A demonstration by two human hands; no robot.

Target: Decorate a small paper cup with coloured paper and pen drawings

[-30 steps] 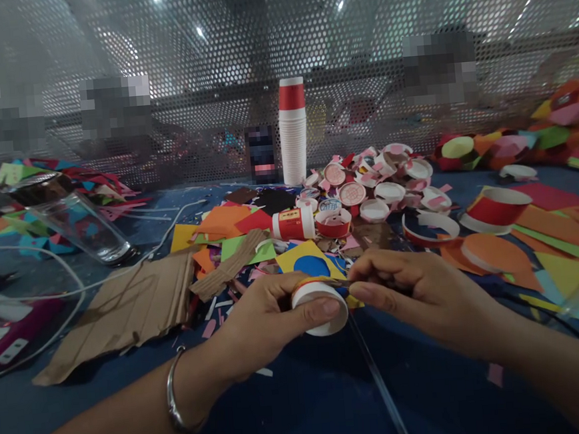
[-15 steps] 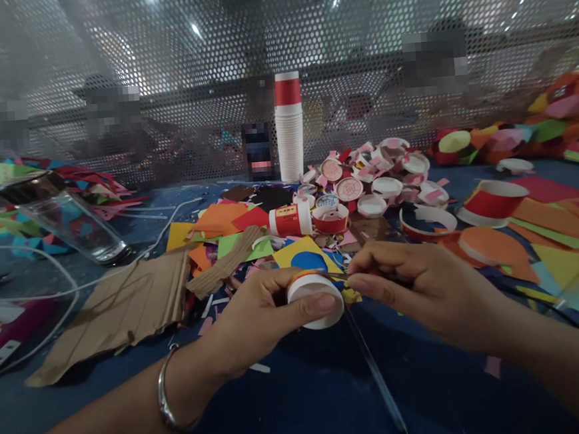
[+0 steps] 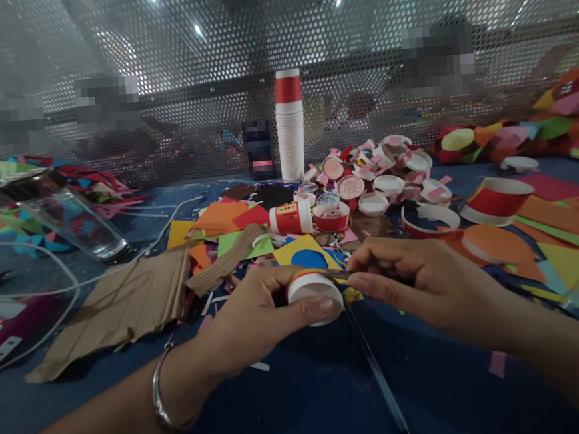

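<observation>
My left hand [image 3: 257,313] is closed on a short white piece of a paper cup [image 3: 311,290], its thumb pressed over the near side. A band of orange and red runs along the cup piece's far edge. To the right, my right hand [image 3: 420,293] pinches a thin dark tool [image 3: 338,275] whose tip meets that edge; its kind is mostly hidden by my fingers. Below the hands a clear pen [image 3: 379,370] lies slantwise on the blue table. Just beyond them is a yellow sheet [image 3: 283,253] with a blue round patch [image 3: 307,260].
Behind stand tall stacked paper cups [image 3: 291,136]. Several cut cup bottoms [image 3: 350,187] are heaped beside a red cup [image 3: 290,217]. Cardboard [image 3: 125,300], a glass bottle [image 3: 76,217] and a white cable [image 3: 69,281] lie left. Coloured paper [image 3: 565,222] lies right, before a perforated metal screen [image 3: 185,105].
The dark tool's tip shows a little more along the cup piece's edge, and the cup piece is tilted slightly. Both hands keep nearly the same place.
</observation>
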